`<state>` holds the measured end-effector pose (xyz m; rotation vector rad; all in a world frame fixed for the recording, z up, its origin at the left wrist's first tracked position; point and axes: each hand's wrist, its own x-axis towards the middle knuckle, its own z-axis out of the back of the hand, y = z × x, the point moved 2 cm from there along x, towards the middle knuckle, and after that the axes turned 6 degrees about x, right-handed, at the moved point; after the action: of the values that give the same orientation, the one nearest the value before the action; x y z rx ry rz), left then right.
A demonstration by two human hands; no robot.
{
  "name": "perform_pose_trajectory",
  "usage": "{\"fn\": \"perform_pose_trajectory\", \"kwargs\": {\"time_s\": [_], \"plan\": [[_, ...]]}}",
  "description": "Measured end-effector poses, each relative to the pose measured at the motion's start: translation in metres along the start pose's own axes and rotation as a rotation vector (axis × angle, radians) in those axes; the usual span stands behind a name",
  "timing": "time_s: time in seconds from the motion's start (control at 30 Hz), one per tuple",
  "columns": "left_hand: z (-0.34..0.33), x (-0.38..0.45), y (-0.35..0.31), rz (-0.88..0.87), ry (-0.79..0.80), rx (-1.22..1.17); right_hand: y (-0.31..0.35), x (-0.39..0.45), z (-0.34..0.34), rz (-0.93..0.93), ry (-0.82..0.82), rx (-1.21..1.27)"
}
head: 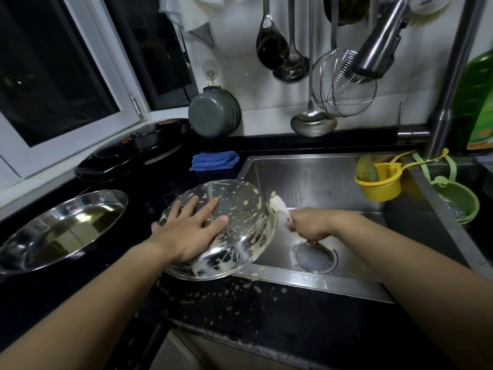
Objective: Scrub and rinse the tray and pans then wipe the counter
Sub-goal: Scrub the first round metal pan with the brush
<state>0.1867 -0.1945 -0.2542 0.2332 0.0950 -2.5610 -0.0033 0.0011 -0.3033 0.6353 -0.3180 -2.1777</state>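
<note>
1. The left hand (186,231) lies flat on the upturned underside of a steel pan (226,231). Its fingers (208,209) are straight and spread, pressing on the metal rather than curling round it.
2. That pan is tilted, its lower rim resting on the black desk (266,316) at the sink's (333,182) left front corner, its far rim raised over the basin. Yellowish batter streaks and specks cover the metal beneath and beyond the left fingers.
3. The right hand (309,224) sits inside the sink, just right of the pan's rim. Its fingers are curled round the handle of a white scraper (278,205), gripping it; the blade touches the pan's edge.
4. Below the right fingers lies the round sink drain (314,256), with pale residue beside it.
5. Left of the left fingers, well apart, a second steel pan (64,231) rests upright on the desk, clean and shiny inside.
6. Beyond the left fingers, a folded blue cloth (213,160) lies on the desk near the sink's back left corner, beside a black appliance (133,150).
7. Batter drops (240,289) dot the desk nearer the person than both hands.
8. Far right of the right fingers, a yellow holder (378,182) hangs inside the sink, with a green strainer (458,201) beside it.
9. Above the right fingers, ladles (272,46) and a wire skimmer (344,81) hang on the wall beside the faucet head (378,44).
</note>
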Motion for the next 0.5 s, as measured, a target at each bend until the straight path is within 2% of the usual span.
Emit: {"fn": "perform_pose_trajectory", "kwargs": {"time_s": [0.07,0.1,0.37,0.43,0.5], "plan": [[-0.002,-0.002,-0.006,-0.059,-0.017,0.027,-0.003,0.008,0.008,-0.024,-0.141,-0.009],[0.000,-0.002,-0.006,-0.085,-0.024,0.041,-0.002,0.010,0.009,-0.006,-0.158,-0.025],[0.006,0.008,0.018,-0.195,-0.035,0.042,0.011,-0.023,-0.023,0.125,0.204,0.053],[0.008,0.011,0.016,-0.196,-0.019,0.020,0.020,-0.022,-0.023,0.140,0.221,0.049],[0.009,0.012,0.013,-0.173,-0.014,0.000,0.021,-0.023,-0.011,0.144,0.122,-0.041]]}}
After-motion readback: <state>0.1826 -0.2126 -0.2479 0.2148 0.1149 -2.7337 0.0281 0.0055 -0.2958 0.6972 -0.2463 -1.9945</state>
